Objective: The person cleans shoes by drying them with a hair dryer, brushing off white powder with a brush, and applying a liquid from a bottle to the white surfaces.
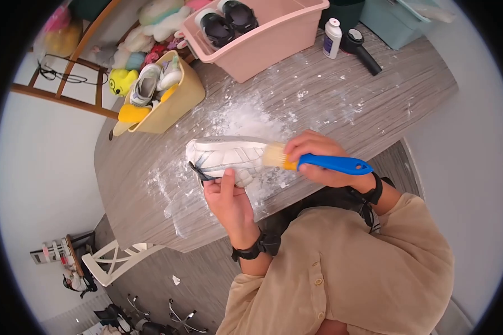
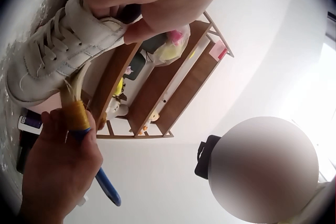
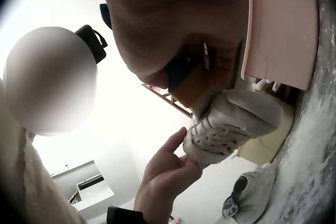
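Observation:
My left hand [image 1: 230,205] holds a white lace-up sneaker [image 1: 226,157] above the table, thumb on its side and fingers at the collar. In the left wrist view the laces and strap of this sneaker [image 2: 52,50] show. My right hand [image 1: 321,156] grips a blue-handled brush [image 1: 335,163] with a yellow ferrule and pale bristles. The bristle tips meet the sneaker's side in the left wrist view. Below the held sneaker, another white shoe [image 3: 254,192] lies on the powdery tabletop in the right wrist view.
White powder [image 1: 246,117] is scattered over the wood-grain table [image 1: 140,195]. A yellow bin [image 1: 179,100] with shoes and a pink bin [image 1: 274,44] with dark-and-white shoes stand along the back. A white bottle [image 1: 332,39] and a black handheld tool [image 1: 363,51] are at the far right.

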`<state>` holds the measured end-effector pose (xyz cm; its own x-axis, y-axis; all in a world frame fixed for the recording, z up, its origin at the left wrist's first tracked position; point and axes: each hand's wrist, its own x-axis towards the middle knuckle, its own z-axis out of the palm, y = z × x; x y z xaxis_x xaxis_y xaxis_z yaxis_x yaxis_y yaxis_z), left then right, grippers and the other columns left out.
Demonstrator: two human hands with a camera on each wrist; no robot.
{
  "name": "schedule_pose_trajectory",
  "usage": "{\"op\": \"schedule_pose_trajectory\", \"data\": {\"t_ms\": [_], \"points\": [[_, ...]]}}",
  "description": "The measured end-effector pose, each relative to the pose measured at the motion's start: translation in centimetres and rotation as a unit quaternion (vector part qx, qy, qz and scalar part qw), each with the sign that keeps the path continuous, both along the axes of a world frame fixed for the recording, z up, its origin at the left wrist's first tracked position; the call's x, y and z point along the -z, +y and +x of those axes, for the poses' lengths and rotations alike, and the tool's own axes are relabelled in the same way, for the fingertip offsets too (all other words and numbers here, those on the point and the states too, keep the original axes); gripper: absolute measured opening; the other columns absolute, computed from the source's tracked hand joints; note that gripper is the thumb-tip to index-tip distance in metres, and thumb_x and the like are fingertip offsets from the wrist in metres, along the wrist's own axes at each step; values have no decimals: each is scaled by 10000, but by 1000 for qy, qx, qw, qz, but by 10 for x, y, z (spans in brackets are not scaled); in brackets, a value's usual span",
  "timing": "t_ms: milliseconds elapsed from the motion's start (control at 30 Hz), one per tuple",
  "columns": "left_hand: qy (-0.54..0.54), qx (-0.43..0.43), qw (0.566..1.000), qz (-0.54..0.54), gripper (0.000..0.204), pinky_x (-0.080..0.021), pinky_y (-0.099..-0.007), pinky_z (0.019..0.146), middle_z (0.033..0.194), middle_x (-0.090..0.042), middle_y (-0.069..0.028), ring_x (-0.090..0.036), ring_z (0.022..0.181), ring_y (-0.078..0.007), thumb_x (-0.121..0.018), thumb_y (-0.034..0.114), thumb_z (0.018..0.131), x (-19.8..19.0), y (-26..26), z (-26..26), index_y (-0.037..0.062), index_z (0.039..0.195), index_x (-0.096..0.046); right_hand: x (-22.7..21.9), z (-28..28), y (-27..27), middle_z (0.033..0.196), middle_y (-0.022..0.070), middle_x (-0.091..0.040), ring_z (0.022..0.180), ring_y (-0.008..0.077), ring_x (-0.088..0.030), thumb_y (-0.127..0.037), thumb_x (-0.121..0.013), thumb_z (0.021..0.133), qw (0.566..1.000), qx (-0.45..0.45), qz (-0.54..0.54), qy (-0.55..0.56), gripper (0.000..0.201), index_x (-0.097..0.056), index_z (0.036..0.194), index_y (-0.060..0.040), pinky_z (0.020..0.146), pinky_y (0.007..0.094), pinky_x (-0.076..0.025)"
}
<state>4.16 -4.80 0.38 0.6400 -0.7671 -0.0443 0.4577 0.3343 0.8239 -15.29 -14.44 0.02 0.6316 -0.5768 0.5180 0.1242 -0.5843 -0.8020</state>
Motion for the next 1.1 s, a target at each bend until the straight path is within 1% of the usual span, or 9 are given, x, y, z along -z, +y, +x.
{"op": "schedule_pose_trajectory", "data": {"t_ms": [200,300,500,533,633,733,833,933,1100], "points": [[59,4,998,-8,279,-493,-342,882,1126,-596,-141,-592,1030,-202,-539,42,897,1,3,14,-44,1159,-499,26,-29,3,1052,105,-590,962,242,-555,-82,-552,831,995,35,83,51,148,-584,964,-23,847,348,-439],[111,7,994,-21,315,-461,-388,947,1215,-549,-174,-547,1116,-248,-490,69,927,0,-2,11,-63,1212,-467,18,-27,2,1035,97,-602,936,209,-567,-57,-556,837,991,78,105,-28,147,-581,976,-15,819,323,-453],[309,75,945,-78,368,-356,-452,1061,1328,-470,-183,-446,1240,-296,-422,107,966,9,-3,16,-57,1295,-413,11,-20,7,1058,80,-589,949,148,-556,-110,-582,874,961,50,270,2,356,-540,1216,-21,830,282,-450],[356,92,925,-97,372,-345,-455,1068,1335,-465,-180,-437,1248,-298,-419,115,969,11,-2,17,-53,1301,-410,12,-18,10,1067,81,-587,954,150,-556,-115,-583,876,963,49,263,2,377,-527,1237,-22,836,285,-449],[352,134,920,-106,379,-340,-449,1071,1348,-458,-163,-422,1261,-297,-433,130,966,8,-1,7,-44,1302,-414,19,-14,12,1092,84,-584,970,152,-556,-127,-584,883,970,54,237,-3,417,-501,1277,-20,851,292,-447],[147,95,984,-26,395,-371,-411,1036,1313,-490,-160,-467,1219,-272,-472,168,960,8,-1,-8,-52,1285,-426,20,-16,11,1111,87,-585,993,148,-551,-136,-580,891,970,70,233,-12,409,-502,1272,-8,861,294,-445],[-155,96,981,63,415,-404,-363,982,1260,-529,-153,-520,1148,-230,-508,207,953,15,6,-12,-54,1268,-441,16,-16,14,1113,87,-591,1002,143,-551,-141,-578,895,961,68,268,-20,394,-512,1257,1,865,296,-446],[-195,99,971,96,407,-430,-328,926,1192,-566,-139,-557,1071,-193,-518,230,955,13,9,-11,-58,1237,-465,23,-23,11,1082,76,-606,963,142,-567,-150,-583,896,951,67,302,-12,357,-545,1215,4,845,294,-456],[-122,68,981,134,376,-452,-309,874,1123,-592,-113,-578,1012,-171,-514,269,959,6,4,-17,-46,1165,-507,15,-40,8,923,54,-628,807,140,-591,-133,-609,870,924,103,368,-6,275,-614,1121,-21,716,294,-487]]}}
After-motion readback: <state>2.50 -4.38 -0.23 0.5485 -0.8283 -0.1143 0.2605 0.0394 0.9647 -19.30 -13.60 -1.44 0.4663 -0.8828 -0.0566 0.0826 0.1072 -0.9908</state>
